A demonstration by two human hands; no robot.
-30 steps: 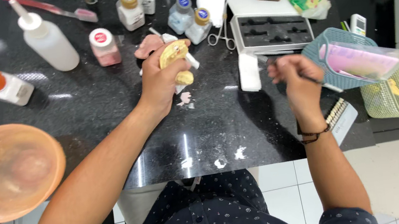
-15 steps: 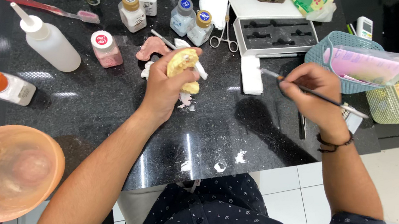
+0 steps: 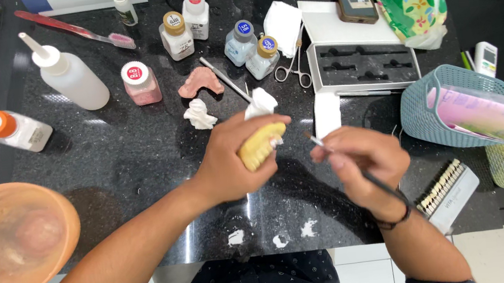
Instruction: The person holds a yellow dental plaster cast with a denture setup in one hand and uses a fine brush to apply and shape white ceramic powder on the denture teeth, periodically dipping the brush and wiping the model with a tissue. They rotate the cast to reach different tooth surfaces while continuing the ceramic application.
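The left hand [image 3: 229, 163] is closed around a yellow dental model [image 3: 262, 145], with the fingers curled over its top, and it holds the model a little above the black worktop [image 3: 121, 156], near the middle. A piece of white tissue [image 3: 260, 102] sticks out just behind the fingers. The right hand [image 3: 362, 160] is pinching a thin brush [image 3: 328, 147] between thumb and fingers; the tip of the brush points to the left and is very near the model, but I cannot tell if it touches.

On the worktop behind the hands there is a pink denture base [image 3: 201, 81], a small white lump [image 3: 199, 114], several small bottles [image 3: 176, 35], a white squeeze bottle [image 3: 71, 77] and scissors [image 3: 296, 70]. An open white case [image 3: 360, 63] with dark foam stands to the right, and beside it a teal basket [image 3: 428, 109]. A tooth shade guide [image 3: 450, 188] lies near the right wrist. An orange bowl [image 3: 10, 241] is at the left edge.
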